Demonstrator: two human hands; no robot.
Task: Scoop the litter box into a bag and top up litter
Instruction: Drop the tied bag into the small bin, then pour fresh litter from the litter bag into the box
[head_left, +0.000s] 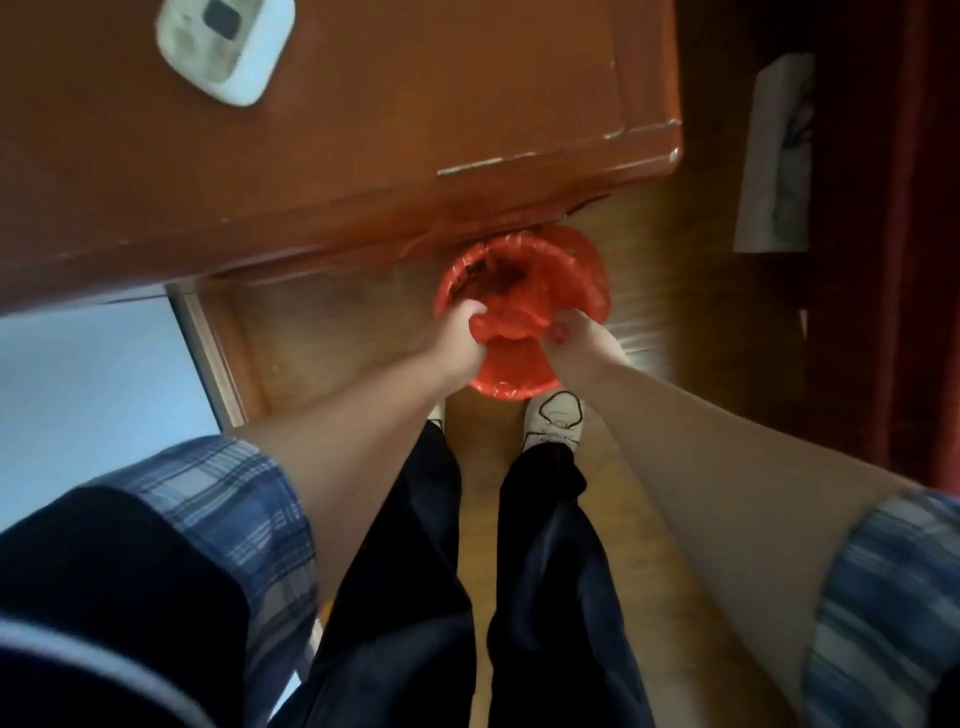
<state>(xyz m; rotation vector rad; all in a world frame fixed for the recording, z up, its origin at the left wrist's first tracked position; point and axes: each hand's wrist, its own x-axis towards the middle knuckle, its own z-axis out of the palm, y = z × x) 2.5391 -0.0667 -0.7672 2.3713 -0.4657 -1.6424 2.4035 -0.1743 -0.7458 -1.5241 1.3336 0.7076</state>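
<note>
the red bag sits low on the wooden floor, apparently lining a round bin, tucked partly under the corner of the desk and just ahead of a white shoe; the left hand and the right hand each bunch the near rim of the film, both grips clamped on it; something dark shows inside, too blurred to name; the likely trouble is the thin film; a hard or uneven pull could tear it where the fingers gather it, and a lift straight up may catch the far rim on the overhanging desk edge and tip the contents onto the floor; a loose gather would leave a gap for spills; neither litter box nor scoop is in view; the desk is reddish-brown with chipped edges and carries a white device; a pale panel lies to the left; a pale cloth or paper, hard to tell which, hangs to the right against dark wood
</note>
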